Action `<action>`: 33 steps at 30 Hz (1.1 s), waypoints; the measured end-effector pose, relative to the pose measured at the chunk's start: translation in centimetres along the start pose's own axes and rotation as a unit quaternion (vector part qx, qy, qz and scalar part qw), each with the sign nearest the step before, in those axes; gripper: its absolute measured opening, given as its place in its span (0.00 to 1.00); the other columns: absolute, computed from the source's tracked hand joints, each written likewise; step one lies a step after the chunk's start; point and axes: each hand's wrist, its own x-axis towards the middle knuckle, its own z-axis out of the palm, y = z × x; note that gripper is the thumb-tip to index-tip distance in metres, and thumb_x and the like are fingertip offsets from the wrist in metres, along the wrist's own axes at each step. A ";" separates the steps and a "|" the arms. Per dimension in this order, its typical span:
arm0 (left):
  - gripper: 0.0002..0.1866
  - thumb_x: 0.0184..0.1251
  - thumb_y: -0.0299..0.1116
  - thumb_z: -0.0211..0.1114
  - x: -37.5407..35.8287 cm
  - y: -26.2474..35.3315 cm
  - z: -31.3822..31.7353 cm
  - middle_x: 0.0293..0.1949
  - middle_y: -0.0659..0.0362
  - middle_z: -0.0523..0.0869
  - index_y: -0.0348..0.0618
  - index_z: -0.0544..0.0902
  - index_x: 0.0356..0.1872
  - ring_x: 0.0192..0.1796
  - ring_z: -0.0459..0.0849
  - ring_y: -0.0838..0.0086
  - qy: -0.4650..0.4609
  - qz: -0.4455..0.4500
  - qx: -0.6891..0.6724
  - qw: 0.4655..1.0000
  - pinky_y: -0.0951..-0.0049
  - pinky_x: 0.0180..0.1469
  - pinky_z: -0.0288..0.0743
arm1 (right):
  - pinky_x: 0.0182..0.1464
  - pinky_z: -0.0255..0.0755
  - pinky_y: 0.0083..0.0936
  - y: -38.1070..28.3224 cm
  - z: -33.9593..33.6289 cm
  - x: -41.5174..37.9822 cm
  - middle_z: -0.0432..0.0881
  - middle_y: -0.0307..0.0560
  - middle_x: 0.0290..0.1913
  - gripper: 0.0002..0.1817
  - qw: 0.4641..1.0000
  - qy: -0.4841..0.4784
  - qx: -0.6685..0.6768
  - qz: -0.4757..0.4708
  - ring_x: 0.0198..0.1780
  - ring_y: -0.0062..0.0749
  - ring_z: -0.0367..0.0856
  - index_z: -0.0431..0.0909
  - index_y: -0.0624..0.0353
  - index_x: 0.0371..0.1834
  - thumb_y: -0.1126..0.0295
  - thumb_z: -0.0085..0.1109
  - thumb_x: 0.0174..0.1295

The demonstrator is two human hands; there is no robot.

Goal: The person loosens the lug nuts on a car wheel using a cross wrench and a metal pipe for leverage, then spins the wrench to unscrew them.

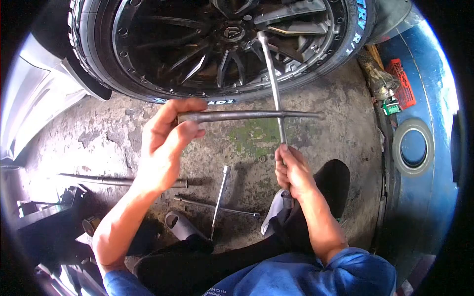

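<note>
A four-way lug wrench [272, 81] reaches up to the wheel [217, 64], its far socket against the hub area beside the center cap [233, 33]. Whether that socket sits on a nut is hard to tell. My right hand [294, 170] is wrapped round the near end of the wrench's long shaft. At the left end of the crossbar, my left hand [170, 133] has its thumb below and fingers above, curled about the bar's tip. This hand is slightly blurred.
A second cross wrench [219, 202] lies on the concrete floor between my feet. Left of it lies a metal pipe [108, 181]. A roll of tape [414, 147] and a red basket [401, 84] are on the blue surface at right. A silver car panel [42, 98] stands at left.
</note>
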 end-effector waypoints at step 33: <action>0.26 0.53 0.24 0.65 11.0 2.6 14.8 0.39 0.56 0.84 0.40 0.73 0.56 0.32 0.82 0.76 0.256 0.251 0.264 0.896 0.75 0.38 0.77 | 0.22 0.67 0.18 -2.3 -0.9 3.7 0.76 0.39 0.28 0.20 0.986 -0.160 -0.002 -0.039 0.23 0.22 0.76 0.73 0.56 0.50 0.50 0.49 0.71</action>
